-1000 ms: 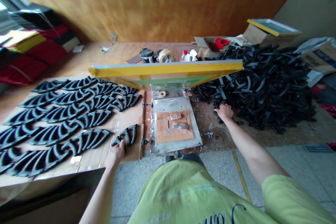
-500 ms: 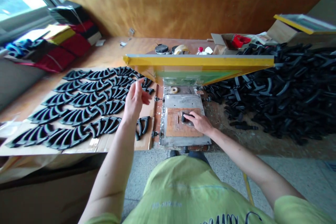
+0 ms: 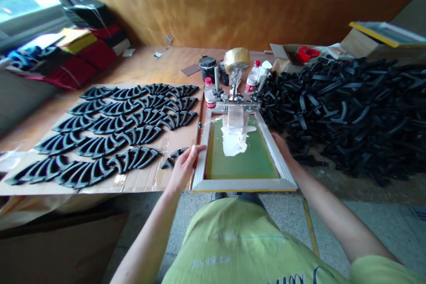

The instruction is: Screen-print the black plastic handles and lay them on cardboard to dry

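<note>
A screen printing frame (image 3: 244, 185) lies lowered and flat in front of me, with pale metal sides and green mesh (image 3: 244, 166). White ink (image 3: 234, 145) is pooled on the mesh below a pale upright flat piece at the hinge end. My left hand (image 3: 186, 160) grips the frame's left side, thumb on top. On the right side, my right hand (image 3: 284, 150) is at the frame's edge, its fingers partly hidden. The board and the small black part beneath are covered by the frame. Rows of curved black plastic parts (image 3: 140, 159) lie on cardboard (image 3: 124, 183) to the left.
A large heap of black parts (image 3: 346, 106) fills the right side. Behind the hinge clamp (image 3: 238, 105) stand two red-capped bottles (image 3: 209, 93), black tubs (image 3: 208, 69) and a tape roll (image 3: 237, 57). Red boxes (image 3: 78, 69) sit far left by the window.
The frame has swung down from its raised position to lie flat. My right hand has left the small black part on the board, and both hands are now at the frame's sides.
</note>
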### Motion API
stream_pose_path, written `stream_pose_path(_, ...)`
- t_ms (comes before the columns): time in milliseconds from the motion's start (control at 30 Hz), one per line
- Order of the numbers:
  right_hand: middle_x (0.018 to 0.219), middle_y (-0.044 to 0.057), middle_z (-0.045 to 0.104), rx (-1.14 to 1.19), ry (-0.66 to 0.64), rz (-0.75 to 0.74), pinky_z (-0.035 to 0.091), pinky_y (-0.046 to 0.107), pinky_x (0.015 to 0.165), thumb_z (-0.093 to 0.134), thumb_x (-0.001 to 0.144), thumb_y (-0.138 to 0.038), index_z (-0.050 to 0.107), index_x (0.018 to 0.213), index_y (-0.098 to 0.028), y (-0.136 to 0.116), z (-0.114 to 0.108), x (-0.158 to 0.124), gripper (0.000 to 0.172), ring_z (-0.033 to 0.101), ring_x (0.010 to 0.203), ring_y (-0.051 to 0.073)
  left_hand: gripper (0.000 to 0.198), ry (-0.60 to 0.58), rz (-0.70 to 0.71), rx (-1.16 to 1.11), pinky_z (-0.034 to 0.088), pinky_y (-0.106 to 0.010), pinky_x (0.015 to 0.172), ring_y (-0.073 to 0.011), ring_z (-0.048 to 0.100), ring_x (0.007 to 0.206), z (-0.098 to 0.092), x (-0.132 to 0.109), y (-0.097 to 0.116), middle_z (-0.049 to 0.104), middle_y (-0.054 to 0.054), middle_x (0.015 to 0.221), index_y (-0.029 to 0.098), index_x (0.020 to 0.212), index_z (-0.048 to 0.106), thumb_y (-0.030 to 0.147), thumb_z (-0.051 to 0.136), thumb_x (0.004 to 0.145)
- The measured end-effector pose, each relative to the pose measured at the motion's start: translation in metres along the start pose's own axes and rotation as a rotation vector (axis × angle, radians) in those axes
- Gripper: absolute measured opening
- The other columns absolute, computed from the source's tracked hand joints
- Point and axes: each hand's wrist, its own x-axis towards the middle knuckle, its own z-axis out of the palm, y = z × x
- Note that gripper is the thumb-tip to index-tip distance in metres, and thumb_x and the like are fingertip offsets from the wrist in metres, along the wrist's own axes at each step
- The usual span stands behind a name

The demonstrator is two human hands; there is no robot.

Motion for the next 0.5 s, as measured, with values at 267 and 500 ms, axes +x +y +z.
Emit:
stream_pose_path(267, 0.129, 0.014, 0.057, -0.247, 0.08, -0.311, 0.05, 0.04, 0.094, 0.074, 0.079, -0.027, 0.055, 0.131, -0.018, -0.077, 0.002, 0.059, 0.056, 0.058, 0.114, 0.027, 0.07, 0.004, -0.138, 0.318, 0.043, -0.022, 0.054, -0.0139, 0.059, 0.058, 0.01, 0.011, -0.082, 0.069, -0.002, 0.078, 0.023, 0.149, 0.045, 0.054, 0.056, 0.086)
stream_pose_path(500, 0.095, 0.008, 0.07, -0.437, -0.278, -0.375, 0.046, 0.028, 0.074, 0.057, 0.088, -0.015, 0.066, 0.093, -0.016, -0.092, 0.03, 0.01, 0.011, 0.064, 0.089, 0.02, 0.058, 0.002, -0.142, 0.411, 0.046, -0.023, 0.058, -0.0167, 0.064, 0.067, 0.008, 0.013, -0.088, 0.073, -0.004, 0.085, 0.024, 0.141, 0.055, 0.051, 0.053, 0.089)
